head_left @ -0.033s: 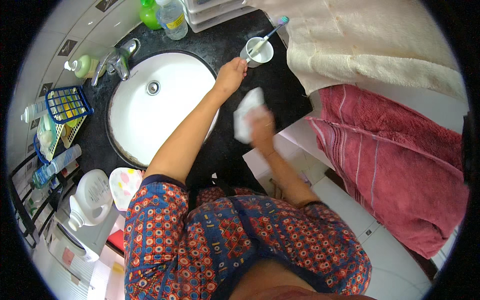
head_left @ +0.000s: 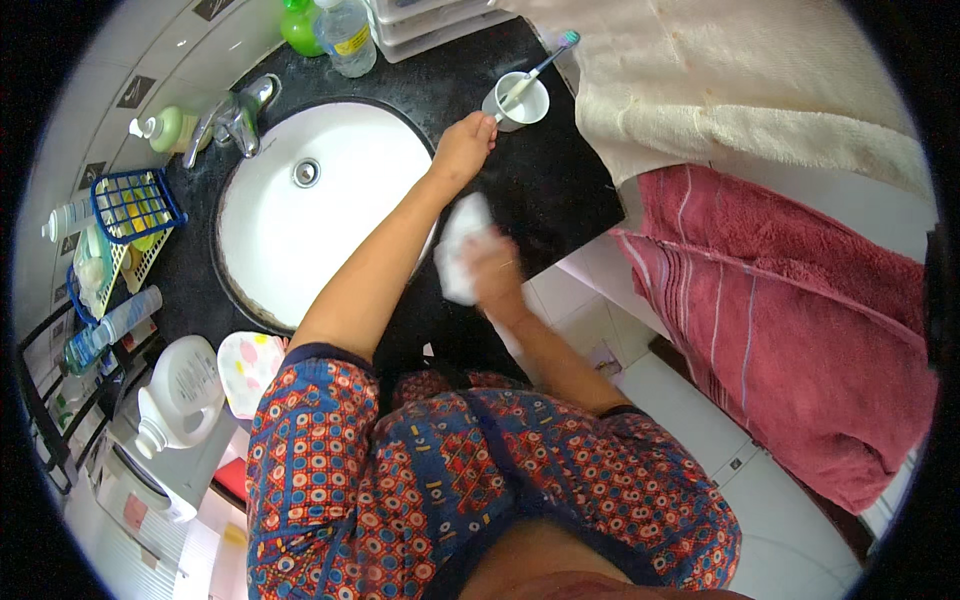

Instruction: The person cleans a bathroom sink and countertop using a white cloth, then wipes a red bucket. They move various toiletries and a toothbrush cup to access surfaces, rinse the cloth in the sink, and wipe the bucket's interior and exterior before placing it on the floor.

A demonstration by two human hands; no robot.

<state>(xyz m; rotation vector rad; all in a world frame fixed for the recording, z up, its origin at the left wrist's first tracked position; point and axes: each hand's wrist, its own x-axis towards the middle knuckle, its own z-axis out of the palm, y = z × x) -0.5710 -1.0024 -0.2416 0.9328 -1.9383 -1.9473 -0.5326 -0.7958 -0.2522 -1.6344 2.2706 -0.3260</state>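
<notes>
My left hand reaches across the edge of the sink and is closed on the handle of a white mug. A toothbrush with a blue-green head leans inside the mug, sticking out past its rim. The mug is upright at the far part of the black countertop. Nearer to me, my right hand has a white cloth under its fingers on the counter, right of the sink. Both the cloth and that hand are smeared by motion.
A white round sink with a chrome faucet lies left. Bottles and plastic trays stand at the back. A blue basket and a white jug are at left. Beige and red towels hang right.
My right hand and the white cloth have moved left and slightly nearer to me, toward the sink's edge. My left hand stays on the mug, which has barely shifted.
</notes>
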